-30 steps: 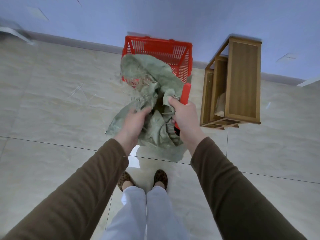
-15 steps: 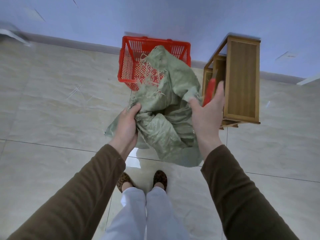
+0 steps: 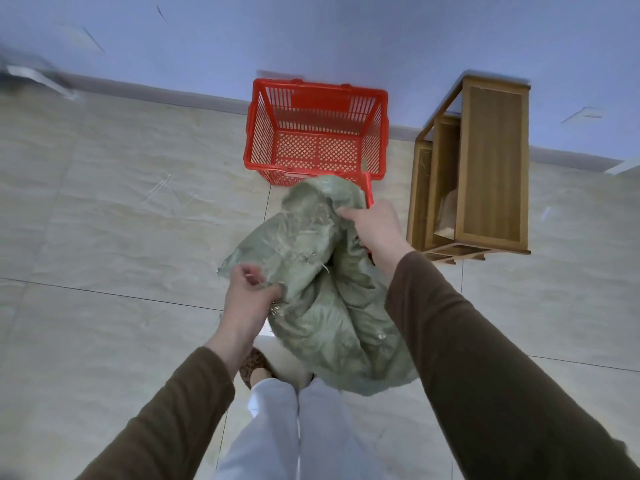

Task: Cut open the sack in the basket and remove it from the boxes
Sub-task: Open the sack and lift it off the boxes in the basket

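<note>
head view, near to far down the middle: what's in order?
White trousers → green sack held in both hands → red basket on the floor → blue wall.

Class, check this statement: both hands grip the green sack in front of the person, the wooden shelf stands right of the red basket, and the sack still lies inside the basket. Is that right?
One part is wrong. In the head view the red basket holds no sack; the green sack is held up outside it, nearer the person. The left hand and right hand do grip it, and the wooden shelf does stand right of the basket.
</note>
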A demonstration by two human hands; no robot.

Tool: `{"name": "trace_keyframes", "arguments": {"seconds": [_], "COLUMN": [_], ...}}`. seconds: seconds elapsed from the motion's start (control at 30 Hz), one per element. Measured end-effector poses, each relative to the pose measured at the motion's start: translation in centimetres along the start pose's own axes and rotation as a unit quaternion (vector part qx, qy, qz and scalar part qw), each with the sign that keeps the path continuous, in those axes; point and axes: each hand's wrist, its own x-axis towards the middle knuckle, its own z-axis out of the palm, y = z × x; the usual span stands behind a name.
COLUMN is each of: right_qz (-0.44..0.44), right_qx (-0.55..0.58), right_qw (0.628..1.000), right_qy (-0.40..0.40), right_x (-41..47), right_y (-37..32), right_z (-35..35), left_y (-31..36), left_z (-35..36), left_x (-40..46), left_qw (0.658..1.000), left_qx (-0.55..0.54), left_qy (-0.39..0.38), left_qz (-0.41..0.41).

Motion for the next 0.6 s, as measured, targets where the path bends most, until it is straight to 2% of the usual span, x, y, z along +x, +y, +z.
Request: {"name": "trace_keyframes", "arguments": {"seconds": [0.07,0.1,0.2,0.27,0.4,0.5,0.6], "right_qz": [0.001,-0.002,-0.027,-0.050,-0.055,-0.033,-0.041], "right_qx": [0.066,0.087,0.133,0.161,0.233,0.233,0.199], "right_qw": [0.998,0.996,0.988,0.980,0.963,0.969,0.979], "right_qy": [-0.018,-0.029,-0.069,-0.103,-0.123,-0.076,-0.021], "right_x": [-0.5,-0.9,-2.5,-2.9,-2.2,-1.4,-0.6], "right_y": [0.3,0.3,-0.6,-1.3,-2.3,-2.3,-2.0], "right_z": [0.0,0.1,0.4,0.2,-1.3,-2.2,-2.3], "left_y": [1.6,2.8,6.0,6.9,7.2,7.0,7.1], "left_z": [-0.2,0.1,2.5,4.1,4.8,5.0,5.4], "left_x": [0.7,1.0,1.5,2.2,4.1,4.7,4.6], "left_qw": [0.996,0.996,0.988,0.980,0.974,0.981,0.979], "left_qx": [0.061,0.055,0.031,0.003,-0.139,-0.145,-0.154], "left_qy": [0.026,0.002,-0.144,-0.199,-0.177,-0.126,-0.130], "left_qz": [0.057,0.072,0.037,0.015,0.004,0.022,0.034]}}
